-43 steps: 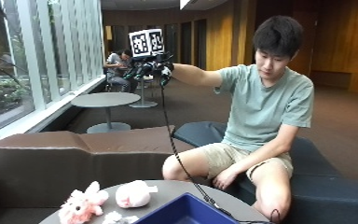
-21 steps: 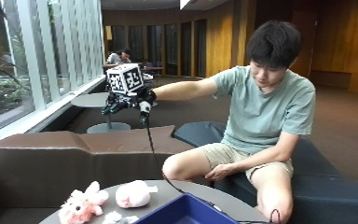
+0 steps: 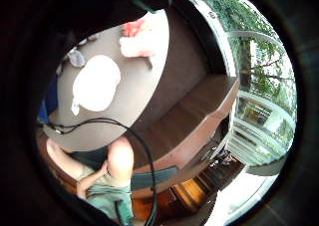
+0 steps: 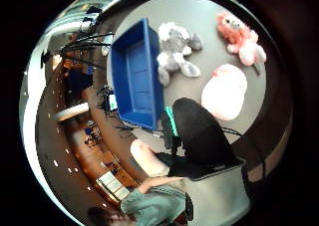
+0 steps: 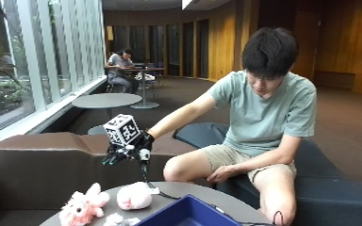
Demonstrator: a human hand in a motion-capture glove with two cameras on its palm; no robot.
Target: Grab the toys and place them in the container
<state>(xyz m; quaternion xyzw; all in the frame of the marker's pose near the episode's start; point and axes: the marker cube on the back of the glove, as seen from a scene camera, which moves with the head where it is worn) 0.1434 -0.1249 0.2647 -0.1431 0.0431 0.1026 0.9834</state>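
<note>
Here we see the black-gloved right hand [image 5: 126, 151], fingers relaxed and holding nothing, above the round pale-pink plush toy [image 5: 135, 196] on the grey round worktop [image 5: 187, 189].

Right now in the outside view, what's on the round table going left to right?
Pink plush bunny with long ears → small grey-white plush toy → round pale pink plush toy → blue plastic container. The black-gloved right hand hovers above the round toy.

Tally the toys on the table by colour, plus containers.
Pink bunny-like plush toys: 1
Pale pink round plush toys: 1
Grey-white plush toys: 1
Blue containers: 1
Total: 4 things, 3 of them toys.
</note>
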